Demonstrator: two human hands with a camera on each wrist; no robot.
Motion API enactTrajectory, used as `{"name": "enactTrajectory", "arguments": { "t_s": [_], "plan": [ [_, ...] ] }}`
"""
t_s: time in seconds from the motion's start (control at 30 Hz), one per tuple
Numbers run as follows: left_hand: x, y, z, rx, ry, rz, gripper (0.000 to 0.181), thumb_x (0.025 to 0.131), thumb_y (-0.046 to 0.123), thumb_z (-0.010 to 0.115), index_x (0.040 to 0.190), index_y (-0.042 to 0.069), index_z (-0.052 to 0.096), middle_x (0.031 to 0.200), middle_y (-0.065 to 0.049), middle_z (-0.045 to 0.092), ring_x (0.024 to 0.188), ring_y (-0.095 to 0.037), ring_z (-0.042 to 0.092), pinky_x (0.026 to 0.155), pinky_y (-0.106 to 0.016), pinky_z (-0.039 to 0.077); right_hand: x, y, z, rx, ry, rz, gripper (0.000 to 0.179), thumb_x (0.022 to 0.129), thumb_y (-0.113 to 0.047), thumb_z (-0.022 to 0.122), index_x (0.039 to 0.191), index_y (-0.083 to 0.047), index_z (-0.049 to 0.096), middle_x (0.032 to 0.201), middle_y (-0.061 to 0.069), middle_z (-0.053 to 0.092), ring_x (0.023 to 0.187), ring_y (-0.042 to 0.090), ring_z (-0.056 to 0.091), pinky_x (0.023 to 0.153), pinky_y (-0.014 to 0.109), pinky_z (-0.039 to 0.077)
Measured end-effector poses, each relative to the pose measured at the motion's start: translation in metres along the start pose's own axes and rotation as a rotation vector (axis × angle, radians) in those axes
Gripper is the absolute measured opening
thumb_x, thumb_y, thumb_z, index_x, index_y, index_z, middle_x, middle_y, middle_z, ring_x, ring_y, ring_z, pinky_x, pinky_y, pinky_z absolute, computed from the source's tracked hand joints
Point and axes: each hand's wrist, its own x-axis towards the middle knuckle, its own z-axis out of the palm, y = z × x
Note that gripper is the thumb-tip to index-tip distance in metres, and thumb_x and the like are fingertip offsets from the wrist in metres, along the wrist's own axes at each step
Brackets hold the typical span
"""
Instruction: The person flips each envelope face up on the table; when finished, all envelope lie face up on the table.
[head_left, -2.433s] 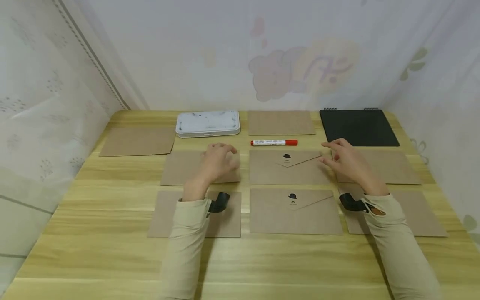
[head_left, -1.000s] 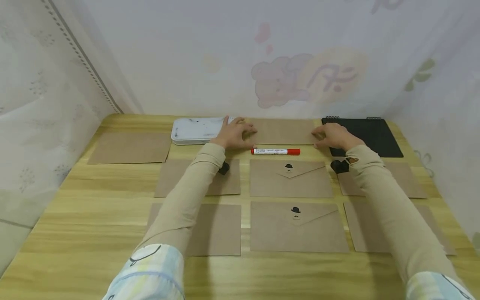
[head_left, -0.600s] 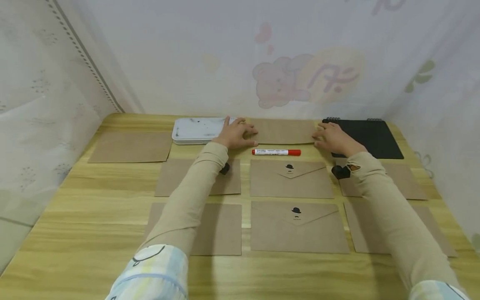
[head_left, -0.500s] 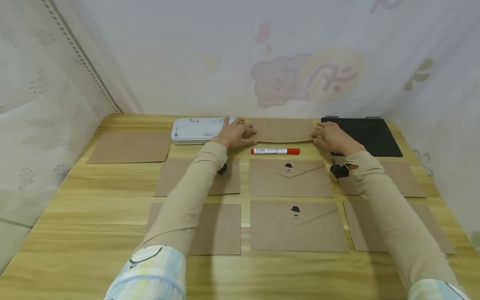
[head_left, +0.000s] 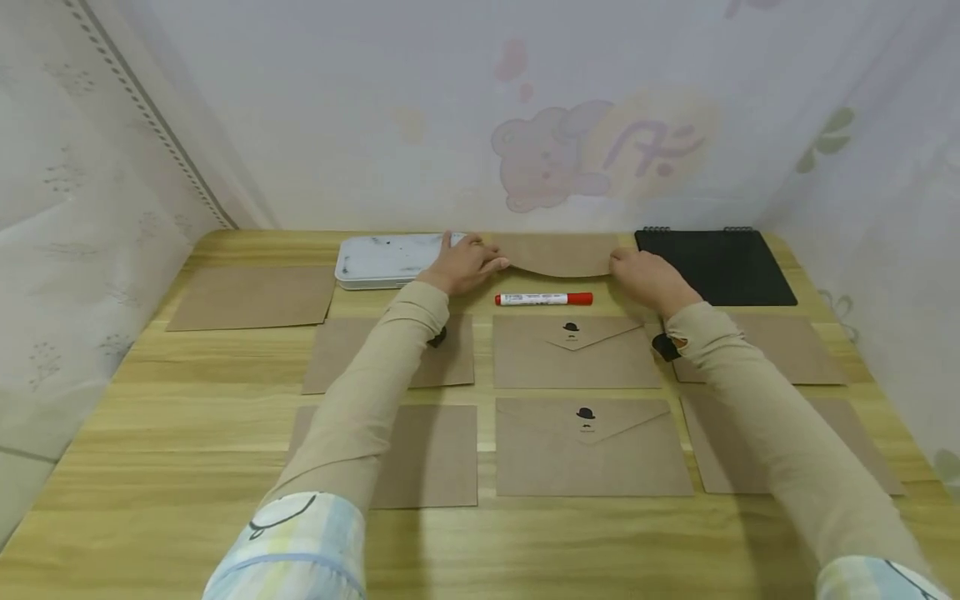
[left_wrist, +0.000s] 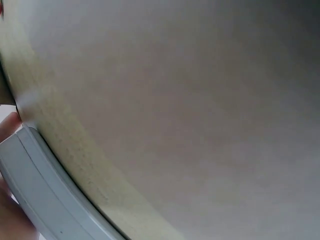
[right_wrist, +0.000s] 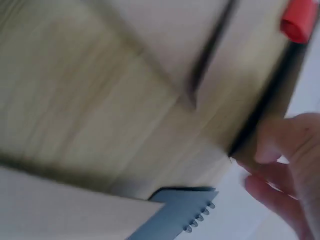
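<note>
Well, the brown envelope [head_left: 558, 253] could have got a crease, because it looked thin and its near edge bowed down in the middle; if the two hands had pushed closer together, it might have bent too far. It could also have slipped loose at one end if a pinch was too weak, and then it would have hung crooked. The white case [head_left: 378, 258] was right by the fingers of the left hand [head_left: 462, 265], which hid part of it, so a small bump there might have shoved it. The red and white marker [head_left: 543, 299] lay just in front of the envelope, between the two hands, and a brush from the paper could have made it roll across the bench [head_left: 555, 546]. As for the envelope, it was right between the fingers of both hands. The left fingers seemed to pinch its left end, though the left wrist view hid most of them. The right hand [head_left: 647, 275] pinched the right end, with thumb and finger close together at the near corner. To the right of those fingers lay the black notebook [head_left: 716, 267]. Nearer the person than all the fingers lay the hat envelopes [head_left: 525, 367].
</note>
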Motion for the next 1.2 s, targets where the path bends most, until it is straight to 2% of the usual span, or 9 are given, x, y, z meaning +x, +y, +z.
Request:
{"name": "enactTrajectory", "arguments": {
  "t_s": [0.13,0.27,0.37,0.47,0.63,0.8,1.0,1.1,1.2],
  "plan": [
    [0.000,0.001,-0.001,-0.013,-0.002,0.000,0.051,0.098,0.050,0.031,0.131,0.020,0.055,0.141,0.004,0.042,0.136,-0.023,0.022,0.105,-0.059,-0.002,0.004,-0.005,0.002,-0.019,0.119,-0.073,0.034,0.085,0.014,0.055,0.116,0.000,0.056,0.112,0.021,0.053,0.065,0.032,0.056,0.053,0.043,0.049],
    [0.000,0.002,-0.001,-0.016,-0.003,0.006,0.052,0.098,0.050,0.031,0.132,0.018,0.055,0.141,0.003,0.043,0.135,-0.023,0.024,0.105,-0.060,-0.002,0.005,-0.010,0.001,-0.049,0.073,-0.069,0.073,0.079,0.021,0.056,0.138,-0.021,0.045,0.125,0.020,0.050,0.064,0.035,0.056,0.045,0.039,0.045],
    [0.000,0.005,-0.002,-0.007,-0.001,0.015,0.053,0.098,0.050,0.030,0.132,0.016,0.054,0.139,0.000,0.045,0.134,-0.022,0.027,0.105,-0.059,-0.003,0.005,-0.013,-0.001,-0.079,0.038,-0.062,0.078,0.080,0.021,0.056,0.140,-0.027,0.043,0.116,0.017,0.055,0.068,0.035,0.054,0.045,0.038,0.045],
    [0.000,0.007,-0.005,0.012,0.003,0.023,0.053,0.098,0.049,0.030,0.126,0.015,0.059,0.135,-0.002,0.050,0.133,-0.021,0.030,0.105,-0.058,-0.006,0.006,-0.014,-0.004,-0.063,0.019,-0.048,0.070,0.083,0.017,0.055,0.138,-0.026,0.047,0.106,0.015,0.057,0.071,0.033,0.051,0.049,0.041,0.047],
    [-0.004,0.006,-0.010,0.015,0.003,0.008,0.050,0.098,0.048,0.031,0.109,0.014,0.066,0.126,-0.002,0.058,0.132,-0.021,0.033,0.104,-0.059,-0.009,0.005,-0.019,-0.010,-0.013,-0.041,-0.003,0.058,0.089,0.011,0.051,0.137,-0.021,0.049,0.109,0.017,0.054,0.078,0.034,0.048,0.055,0.043,0.046],
    [-0.002,0.005,-0.013,-0.016,0.003,-0.019,0.052,0.098,0.050,0.029,0.121,0.017,0.063,0.130,-0.004,0.054,0.132,-0.022,0.034,0.103,-0.061,-0.010,0.004,-0.015,-0.010,0.063,-0.070,0.049,0.056,0.089,0.013,0.049,0.136,-0.018,0.050,0.113,0.016,0.051,0.088,0.036,0.045,0.070,0.047,0.042],
    [-0.003,0.005,-0.017,-0.033,0.026,-0.079,0.053,0.098,0.051,0.027,0.128,0.020,0.058,0.136,0.000,0.049,0.138,-0.023,0.017,0.103,-0.060,-0.008,-0.001,-0.001,-0.004,0.378,0.052,0.081,0.043,0.085,0.017,0.045,0.120,-0.002,0.061,0.112,0.021,0.058,0.106,0.041,0.048,0.086,0.054,0.039],
    [-0.004,0.006,-0.018,-0.068,0.034,-0.119,0.055,0.098,0.051,0.026,0.131,0.018,0.055,0.136,-0.002,0.049,0.138,-0.025,0.018,0.103,-0.062,-0.004,-0.006,0.002,-0.001,0.503,0.122,0.118,0.027,0.090,0.011,0.043,0.109,0.002,0.059,0.107,0.022,0.060,0.100,0.039,0.055,0.085,0.051,0.043],
    [-0.004,0.009,-0.020,-0.101,0.054,-0.165,0.057,0.098,0.051,0.026,0.131,0.015,0.055,0.134,-0.004,0.051,0.137,-0.027,0.019,0.103,-0.063,-0.002,-0.010,0.001,0.000,0.558,0.205,0.152,0.009,0.093,0.006,0.044,0.094,0.001,0.051,0.104,0.021,0.061,0.090,0.038,0.059,0.073,0.047,0.046]
  ]
}}
